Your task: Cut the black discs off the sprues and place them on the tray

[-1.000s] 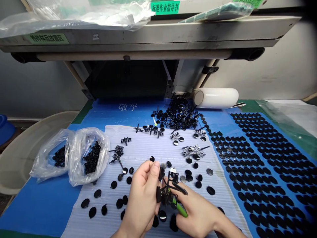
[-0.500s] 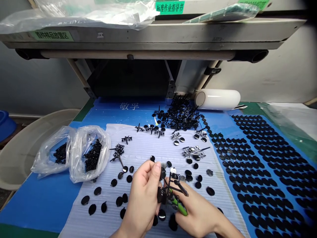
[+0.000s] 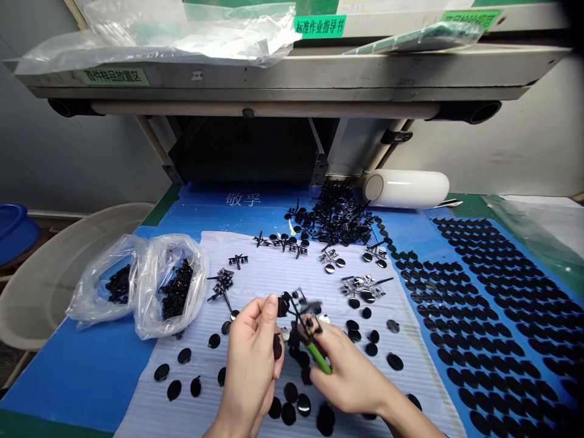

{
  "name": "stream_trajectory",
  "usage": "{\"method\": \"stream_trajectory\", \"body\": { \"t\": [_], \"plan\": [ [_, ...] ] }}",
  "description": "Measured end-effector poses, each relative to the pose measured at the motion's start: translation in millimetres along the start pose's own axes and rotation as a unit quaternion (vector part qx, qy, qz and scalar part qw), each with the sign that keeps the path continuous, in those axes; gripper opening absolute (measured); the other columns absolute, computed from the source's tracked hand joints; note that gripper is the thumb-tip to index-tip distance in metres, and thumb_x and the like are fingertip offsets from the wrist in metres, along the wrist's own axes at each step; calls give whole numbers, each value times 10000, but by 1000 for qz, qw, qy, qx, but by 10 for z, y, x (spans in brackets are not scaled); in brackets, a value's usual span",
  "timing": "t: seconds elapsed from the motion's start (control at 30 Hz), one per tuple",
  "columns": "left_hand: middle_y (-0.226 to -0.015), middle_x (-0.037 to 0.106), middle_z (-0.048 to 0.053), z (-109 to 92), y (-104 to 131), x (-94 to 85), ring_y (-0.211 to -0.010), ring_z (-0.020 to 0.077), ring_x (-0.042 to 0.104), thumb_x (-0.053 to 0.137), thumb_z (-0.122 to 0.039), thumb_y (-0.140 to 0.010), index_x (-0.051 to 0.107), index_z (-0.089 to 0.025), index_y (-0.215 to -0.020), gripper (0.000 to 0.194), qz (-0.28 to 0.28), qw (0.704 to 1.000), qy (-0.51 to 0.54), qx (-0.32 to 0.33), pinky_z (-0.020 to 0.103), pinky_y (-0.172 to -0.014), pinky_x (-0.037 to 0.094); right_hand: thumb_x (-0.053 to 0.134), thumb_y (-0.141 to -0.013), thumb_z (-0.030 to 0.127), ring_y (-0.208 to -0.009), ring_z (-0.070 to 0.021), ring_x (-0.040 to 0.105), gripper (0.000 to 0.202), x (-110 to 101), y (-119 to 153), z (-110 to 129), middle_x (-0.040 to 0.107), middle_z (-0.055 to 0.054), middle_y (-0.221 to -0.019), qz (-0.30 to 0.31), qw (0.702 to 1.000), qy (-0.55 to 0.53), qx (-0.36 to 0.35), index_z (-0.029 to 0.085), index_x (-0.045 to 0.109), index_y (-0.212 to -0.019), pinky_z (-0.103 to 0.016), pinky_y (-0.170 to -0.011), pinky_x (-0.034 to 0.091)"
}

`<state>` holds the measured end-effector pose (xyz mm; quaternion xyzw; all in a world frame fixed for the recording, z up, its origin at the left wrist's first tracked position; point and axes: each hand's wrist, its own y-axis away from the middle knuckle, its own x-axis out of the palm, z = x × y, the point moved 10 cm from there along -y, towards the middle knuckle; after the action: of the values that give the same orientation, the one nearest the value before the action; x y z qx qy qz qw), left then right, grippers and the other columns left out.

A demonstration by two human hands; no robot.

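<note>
My left hand (image 3: 253, 353) is closed, with thumb and fingers pinched on a black plastic sprue (image 3: 300, 310) that carries dark round discs. My right hand (image 3: 349, 368) wraps around green-handled nippers (image 3: 319, 358). The nippers' jaws are at the sprue, dark and blurred, so I cannot tell whether they touch it. Loose black discs (image 3: 291, 392) lie on the white foam sheet (image 3: 182, 420) beneath and around both hands. A few sprues with discs attached (image 3: 367, 287) rest beyond my right hand.
A heap of black sprues (image 3: 340, 213) lies at the back beside a white roll (image 3: 406, 188). Rows of black discs (image 3: 493, 316) cover the blue mat at right. Two plastic bags (image 3: 196, 304) of small black parts stand left. A metal shelf (image 3: 283, 82) overhangs the back.
My hands have moved slightly apart, and the left has shifted left. The sprue has turned between them. More loose discs show beneath the hands. The whole view has shifted a little.
</note>
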<state>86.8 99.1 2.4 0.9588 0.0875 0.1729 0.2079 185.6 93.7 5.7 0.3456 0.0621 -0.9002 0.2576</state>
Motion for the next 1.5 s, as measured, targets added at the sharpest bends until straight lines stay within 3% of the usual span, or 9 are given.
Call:
{"method": "stream_trajectory", "body": {
  "t": [0.1, 0.3, 0.57, 0.7, 0.9, 1.07, 1.23, 1.37, 1.5],
  "plan": [
    [-291, 282, -124, 32, 9, -81, -259, 1, 147, 488, -363, -790, 416, -176, -586, 286, 0, 1000, 15, -11, 149, -306, 91, 378, -546, 63, -788, -214, 498, 304, -21, -93, -40, 507, -29, -770, -12, 1000, 8, 11, 206, 417, -811, -295, -649, 391],
    [-296, 260, -124, 11, 26, -168, -269, 3, 115, 477, -353, -802, 478, -165, -629, 256, -2, 997, 69, -25, 179, -321, 51, 380, -521, 67, -883, -232, 469, 442, 85, -178, 8, 489, -63, -925, 30, 999, 23, -7, 182, 408, -947, -325, -716, 388],
    [-312, 280, -118, 75, -22, -149, -258, -8, 134, 499, -335, -794, 495, -153, -616, 255, 15, 994, 95, -49, 178, -313, 49, 388, -532, 81, -969, -257, 426, 383, 134, -262, -36, 479, -72, -940, 63, 998, -1, 6, 180, 429, -900, -350, -774, 366],
    [-305, 277, -117, 128, -71, -175, -246, -7, 145, 516, -324, -783, 515, -147, -624, 239, 14, 988, 133, -73, 167, -299, 55, 402, -532, 77, -944, -260, 443, 386, 174, -332, -66, 505, -81, -940, 92, 996, -13, 11, 165, 449, -905, -345, -756, 365],
    [-317, 250, -126, 182, -177, -334, -242, -8, 147, 549, -335, -748, 526, -141, -639, 224, -33, 983, 163, -84, 150, -284, 67, 401, -557, 45, -813, -209, 475, 380, 276, -498, -45, 520, -48, -862, 124, 992, 18, 9, 185, 420, -909, -287, -669, 346],
    [-330, 238, -131, 198, -290, -550, -259, 2, 142, 552, -383, -719, 509, -142, -666, 250, -67, 989, 117, -66, 158, -288, 78, 391, -571, 31, -619, -151, 421, 292, 432, -659, -39, 443, 15, -666, 171, 983, 64, 9, 198, 372, -809, -237, -541, 283],
    [-353, 201, -136, 236, -404, -755, -296, 28, 106, 421, -432, -788, 446, -176, -709, 270, -92, 995, 10, -39, 178, -313, 87, 422, -578, 75, -487, -116, 329, 203, 462, -879, -68, 350, 55, -533, 199, 978, 55, 17, 209, 336, -704, -227, -453, 212],
    [-380, 213, -117, 220, -476, -741, -310, 51, 164, 368, -461, -804, 431, -200, -684, 294, -79, 986, -149, 4, 204, -346, 116, 442, -574, 106, -480, -109, 339, 179, 212, -977, -236, 381, 52, -537, 185, 981, 43, 47, 208, 327, -666, -219, -442, 219],
    [-414, 296, -69, 123, -478, -593, -393, 83, 260, 496, -392, -756, 396, -196, -520, 322, -57, 932, -346, 89, 244, -443, 175, 414, -585, 109, -520, -111, 355, 168, -162, -877, -522, 397, 47, -584, 113, 989, 35, 87, 209, 292, -643, -214, -468, 257]
  ]
}}
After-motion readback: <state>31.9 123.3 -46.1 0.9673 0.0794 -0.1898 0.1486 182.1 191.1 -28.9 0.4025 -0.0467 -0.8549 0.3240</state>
